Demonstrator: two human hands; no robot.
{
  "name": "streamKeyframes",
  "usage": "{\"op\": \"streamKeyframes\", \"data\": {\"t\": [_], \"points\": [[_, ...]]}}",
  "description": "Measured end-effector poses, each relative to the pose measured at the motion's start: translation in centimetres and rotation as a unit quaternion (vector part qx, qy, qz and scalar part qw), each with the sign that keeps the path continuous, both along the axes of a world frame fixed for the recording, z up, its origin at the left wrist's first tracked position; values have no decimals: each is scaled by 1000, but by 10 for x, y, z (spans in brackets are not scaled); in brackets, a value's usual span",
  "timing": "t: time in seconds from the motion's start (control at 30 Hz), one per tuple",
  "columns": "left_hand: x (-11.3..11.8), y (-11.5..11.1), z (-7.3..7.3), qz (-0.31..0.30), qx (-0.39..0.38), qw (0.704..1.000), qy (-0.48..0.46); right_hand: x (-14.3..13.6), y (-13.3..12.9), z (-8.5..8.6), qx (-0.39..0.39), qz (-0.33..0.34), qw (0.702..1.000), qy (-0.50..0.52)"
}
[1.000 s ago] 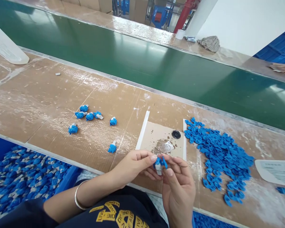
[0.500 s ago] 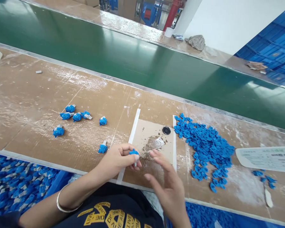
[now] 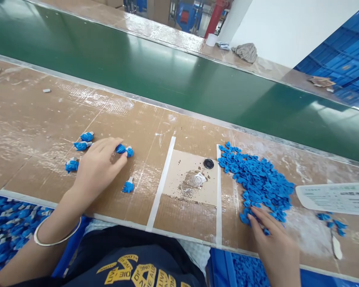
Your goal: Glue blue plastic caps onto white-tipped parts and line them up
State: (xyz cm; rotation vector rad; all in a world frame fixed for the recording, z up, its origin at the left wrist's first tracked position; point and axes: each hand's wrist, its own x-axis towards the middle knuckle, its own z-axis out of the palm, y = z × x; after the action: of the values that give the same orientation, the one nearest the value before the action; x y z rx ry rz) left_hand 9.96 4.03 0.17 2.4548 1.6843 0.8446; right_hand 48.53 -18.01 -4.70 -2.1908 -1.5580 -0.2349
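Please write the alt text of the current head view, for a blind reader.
The left hand pinches a blue piece near blue-and-grey pieces on a brown table, while the right hand touches a pile of small blue parts. A green band crosses behind.

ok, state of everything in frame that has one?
left hand: at a blue piece, grip unclear
right hand: at heap's lower edge, grip unclear
blue parts: loosely heaped
left bin: filled with pieces
cardboard pad: stained
black disc: lying flat
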Motion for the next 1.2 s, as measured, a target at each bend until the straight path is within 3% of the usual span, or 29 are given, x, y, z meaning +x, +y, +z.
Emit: {"op": "streamKeyframes", "data": {"t": [0.17,0.33,0.47,0.6,0.67,0.77,0.87,0.97,1.07,1.2], "points": [[-27,8,-11,-110,58,992,35,13,-5,-15,-8,10,999,33],[-36,-16,-5,-293,-48,954,29,12,-8,-16,-22,40,998,42],[-41,-25,-7,-377,-98,919,60,1,-2,-6,-42,-2,998,41],[-47,-21,-20,-423,-83,899,81,-23,14,19,-37,-83,995,31],[-47,-19,-27,-423,-74,901,65,-42,28,32,-17,-60,996,58],[-41,-19,-32,-383,-83,920,24,-71,58,44,33,121,987,96],[-27,-26,-29,-302,-138,943,-33,-89,87,44,38,267,960,81],[-10,-40,-24,-213,-240,940,-116,-91,104,39,29,314,948,50],[8,-55,-22,-152,-342,900,-224,-88,108,36,17,333,942,45],[32,-66,-24,-128,-452,795,-383,-90,102,36,-1,328,940,96]]}}
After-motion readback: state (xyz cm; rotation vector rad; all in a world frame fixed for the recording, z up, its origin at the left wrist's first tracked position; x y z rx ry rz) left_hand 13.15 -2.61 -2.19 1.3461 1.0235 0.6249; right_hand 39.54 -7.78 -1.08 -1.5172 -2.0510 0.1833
